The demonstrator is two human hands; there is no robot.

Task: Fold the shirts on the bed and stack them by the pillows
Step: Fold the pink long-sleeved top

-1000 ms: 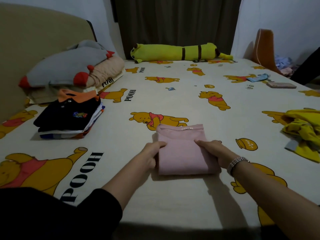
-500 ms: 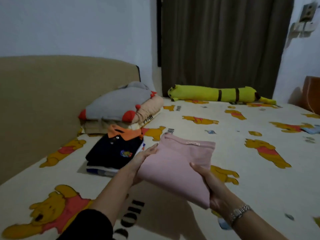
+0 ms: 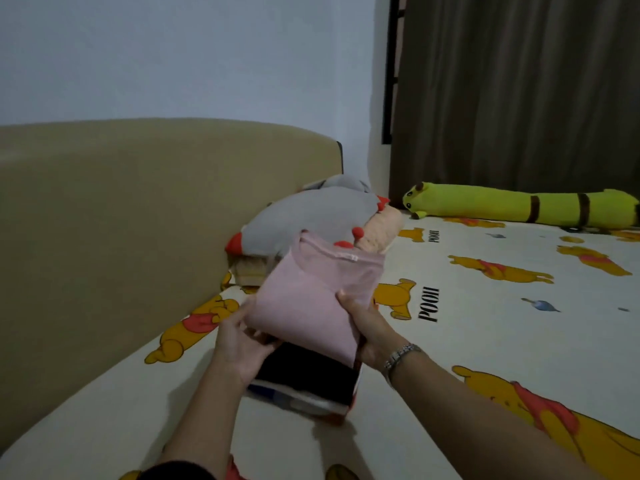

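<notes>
A folded pink shirt (image 3: 311, 299) is held in the air, tilted, just above the stack of folded shirts (image 3: 304, 386), whose top one is black. My left hand (image 3: 239, 344) grips the pink shirt's left lower edge from underneath. My right hand (image 3: 367, 327) grips its right edge, thumb on top. The stack lies on the bed in front of the pillows (image 3: 311, 216) by the headboard. Most of the stack is hidden behind the pink shirt.
The beige headboard (image 3: 138, 209) runs along the left. A long yellow plush toy (image 3: 526, 207) lies at the far edge by the dark curtain (image 3: 519, 91). The Pooh-print sheet (image 3: 485, 323) spreads to the right.
Both hands lifted the pink shirt off the bed and carried it left, over the stack by the pillows. The view turned left with it.
</notes>
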